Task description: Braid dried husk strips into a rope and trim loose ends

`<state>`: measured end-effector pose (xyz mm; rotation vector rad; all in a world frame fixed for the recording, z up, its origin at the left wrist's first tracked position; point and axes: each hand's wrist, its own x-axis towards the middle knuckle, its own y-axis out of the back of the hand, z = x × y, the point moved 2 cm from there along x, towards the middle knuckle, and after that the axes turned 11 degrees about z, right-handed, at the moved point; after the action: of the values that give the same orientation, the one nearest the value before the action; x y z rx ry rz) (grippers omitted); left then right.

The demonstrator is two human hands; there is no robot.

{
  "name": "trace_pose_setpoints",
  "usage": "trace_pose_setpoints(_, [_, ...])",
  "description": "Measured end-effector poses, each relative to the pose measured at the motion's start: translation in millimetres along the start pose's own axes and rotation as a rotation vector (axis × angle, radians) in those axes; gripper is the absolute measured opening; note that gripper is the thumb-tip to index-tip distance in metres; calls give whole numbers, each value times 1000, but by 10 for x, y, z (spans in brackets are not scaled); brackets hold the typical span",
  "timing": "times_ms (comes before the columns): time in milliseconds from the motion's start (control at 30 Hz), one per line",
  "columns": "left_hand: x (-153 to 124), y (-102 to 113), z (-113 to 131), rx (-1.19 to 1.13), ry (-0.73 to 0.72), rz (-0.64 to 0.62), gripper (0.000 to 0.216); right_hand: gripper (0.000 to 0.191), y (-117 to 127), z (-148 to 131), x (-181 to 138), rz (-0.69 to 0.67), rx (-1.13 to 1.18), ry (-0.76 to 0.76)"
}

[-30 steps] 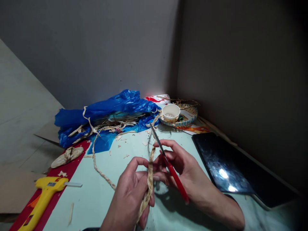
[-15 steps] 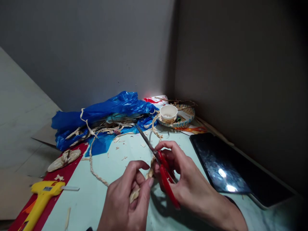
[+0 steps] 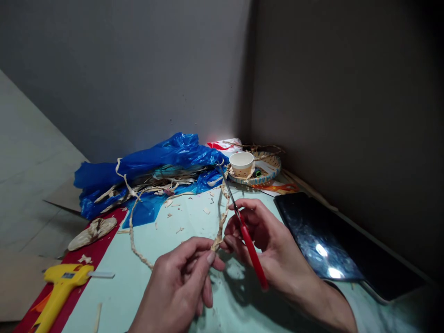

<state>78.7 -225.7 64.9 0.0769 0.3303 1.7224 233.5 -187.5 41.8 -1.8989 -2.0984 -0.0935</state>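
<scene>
Between the thumb and fingers of my left hand [image 3: 189,273] a pale braided fibre cord [image 3: 222,224] is pinched. From there the cord runs up toward the round basket. Another stretch of braid [image 3: 132,236] leads from behind my left hand to the fibre pile. My right hand [image 3: 262,236] is closed around red-handled scissors [image 3: 248,236], whose blades point up and away beside the cord; they look closed. The right fingertips touch or nearly touch the cord close to the left thumb. Some of the right fingers are hidden behind the scissors.
A blue plastic bag [image 3: 163,152] with dry fibres lies at the back. A paper cup [image 3: 242,164] stands in a woven basket [image 3: 267,173]. At right lie dark tablets [image 3: 312,236]; at left, a yellow glue gun [image 3: 57,291] and a small woven sole-shaped piece [image 3: 92,232]. Fibre scraps dot the table.
The scissors have turned more upright, their tips moving right and up. My left fingers have shifted on the cord, which now shows stretched out above them.
</scene>
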Motion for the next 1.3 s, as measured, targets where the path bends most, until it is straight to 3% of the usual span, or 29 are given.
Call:
trace_pose_setpoints(167, [27, 63, 97, -234, 140, -43, 21, 40, 73, 4, 60, 84, -32, 38])
trace_pose_setpoints(267, [42, 103, 123, -367, 170, -30, 16, 29, 123, -32, 99, 107, -244, 145])
trace_pose_setpoints(367, [67, 145, 130, -492, 159, -15, 14, 23, 109, -92, 84, 27, -502, 270])
trace_pose_setpoints(533, [87, 214, 152, -619, 128, 21, 13, 38, 87, -129, 13, -8, -664, 578])
trace_pose_setpoints(833, [55, 268, 206, -654, 120, 45, 12, 46, 229, 11, 100, 56, -827, 875])
trace_pose_setpoints(1300, [4, 249, 233, -555, 53, 128, 23, 38, 255, 36, 94, -3, -846, 955])
